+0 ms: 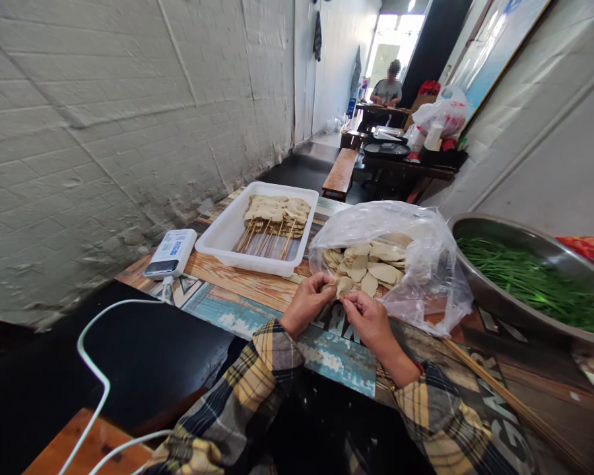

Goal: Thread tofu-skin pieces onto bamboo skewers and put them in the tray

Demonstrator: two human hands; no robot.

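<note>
My left hand [307, 305] and my right hand [372, 324] meet just in front of an open clear plastic bag [428, 264]. Between their pinched fingers is a pale beige flat food slice [344, 286], bent at its edge. Whether a stick is in my right fingers is hidden. Many similar slices [386, 272] lie loose at the bag's mouth. Left of the bag, a white plastic tray [216, 252] holds several wooden skewers threaded with beige slices [277, 210], their bare ends toward me.
A bundle of bare wooden sticks [515, 401] lies at right. Behind it stands a metal basin [512, 323] of green chives [534, 284]. A white power bank [171, 254] with a cable sits left. Farther off are a bench [341, 173] and a seated person [388, 89].
</note>
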